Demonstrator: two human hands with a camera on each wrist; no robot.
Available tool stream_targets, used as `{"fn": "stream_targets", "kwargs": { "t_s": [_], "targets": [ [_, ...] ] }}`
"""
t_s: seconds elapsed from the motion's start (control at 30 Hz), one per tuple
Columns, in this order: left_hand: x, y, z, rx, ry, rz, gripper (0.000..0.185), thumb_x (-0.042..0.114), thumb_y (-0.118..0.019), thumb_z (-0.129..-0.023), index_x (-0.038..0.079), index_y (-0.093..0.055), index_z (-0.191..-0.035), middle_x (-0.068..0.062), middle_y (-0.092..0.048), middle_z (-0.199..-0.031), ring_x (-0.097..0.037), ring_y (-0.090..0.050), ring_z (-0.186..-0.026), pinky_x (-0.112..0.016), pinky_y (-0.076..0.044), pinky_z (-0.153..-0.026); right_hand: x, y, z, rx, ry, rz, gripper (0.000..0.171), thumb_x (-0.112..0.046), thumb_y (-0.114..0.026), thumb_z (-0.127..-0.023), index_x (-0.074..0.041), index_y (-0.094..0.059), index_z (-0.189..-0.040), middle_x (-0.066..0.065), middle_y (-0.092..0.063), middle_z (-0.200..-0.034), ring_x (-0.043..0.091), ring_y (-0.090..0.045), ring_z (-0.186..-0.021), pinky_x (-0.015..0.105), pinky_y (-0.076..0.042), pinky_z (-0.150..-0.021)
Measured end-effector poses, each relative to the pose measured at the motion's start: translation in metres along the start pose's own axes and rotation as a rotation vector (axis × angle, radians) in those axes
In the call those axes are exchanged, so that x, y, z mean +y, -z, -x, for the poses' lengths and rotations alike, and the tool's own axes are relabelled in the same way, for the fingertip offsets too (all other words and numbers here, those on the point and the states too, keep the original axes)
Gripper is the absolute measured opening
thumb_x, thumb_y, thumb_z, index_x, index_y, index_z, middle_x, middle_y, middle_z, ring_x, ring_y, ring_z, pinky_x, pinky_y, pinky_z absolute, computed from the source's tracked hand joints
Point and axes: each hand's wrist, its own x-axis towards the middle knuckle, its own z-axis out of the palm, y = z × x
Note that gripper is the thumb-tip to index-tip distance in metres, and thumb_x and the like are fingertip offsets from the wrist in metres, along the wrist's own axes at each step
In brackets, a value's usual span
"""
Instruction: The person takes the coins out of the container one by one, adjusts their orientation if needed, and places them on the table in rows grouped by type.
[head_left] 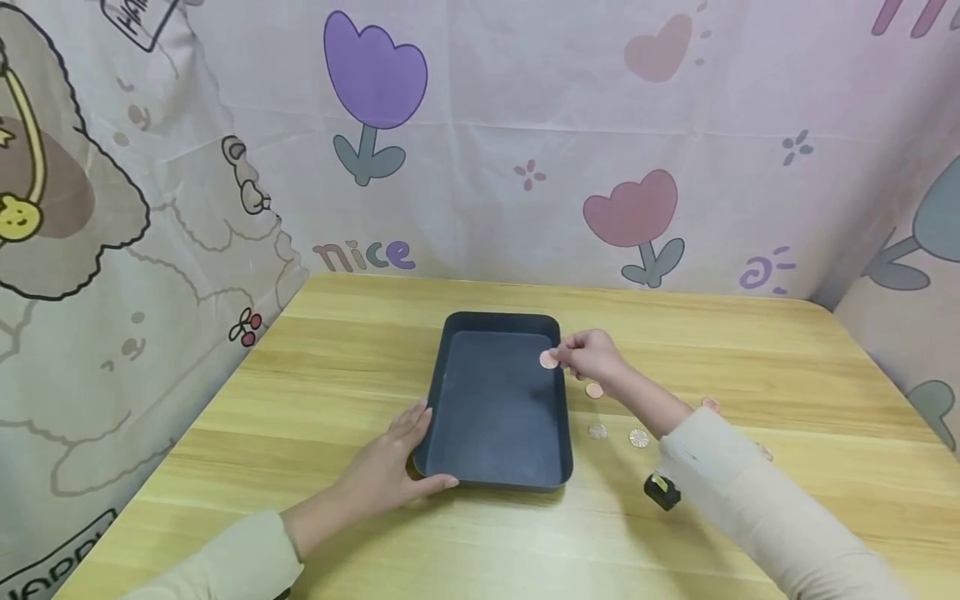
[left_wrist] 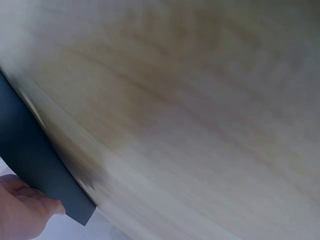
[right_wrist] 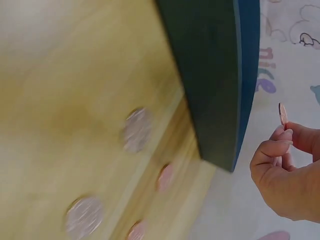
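A dark rectangular baking tray lies on the wooden table. At its near left corner my left hand touches the outside, fingers at the left wall and thumb stretched along the front wall. In the left wrist view, that hand shows at the lower left against the tray wall. My right hand pinches a copper-coloured coin above the tray's right rim. The right wrist view shows this coin on edge between thumb and fingertips of the hand.
Right of the tray lie several coins: a copper-coloured one, silvery ones and others partly behind the right forearm. A small black device shows beside the right sleeve. Printed cloth hangs behind the table.
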Motion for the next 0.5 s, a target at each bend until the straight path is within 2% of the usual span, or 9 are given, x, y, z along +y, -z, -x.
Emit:
{"fn": "stream_targets", "kwargs": {
  "t_s": [0.5],
  "targets": [
    [0.0,0.0,0.0,0.013,-0.009,0.012,0.097,0.065,-0.061,-0.074,-0.005,-0.038,-0.137,-0.02,-0.031,-0.148,-0.039,-0.034,-0.134,-0.052,-0.038,-0.103,0.046,0.052,0.029,0.039,-0.066,0.046,0.02,-0.013,-0.053,-0.092,0.006,-0.058,-0.094,-0.004,-0.052,-0.07,0.005,-0.046,-0.06,0.019,-0.044,-0.055]
  ]
}}
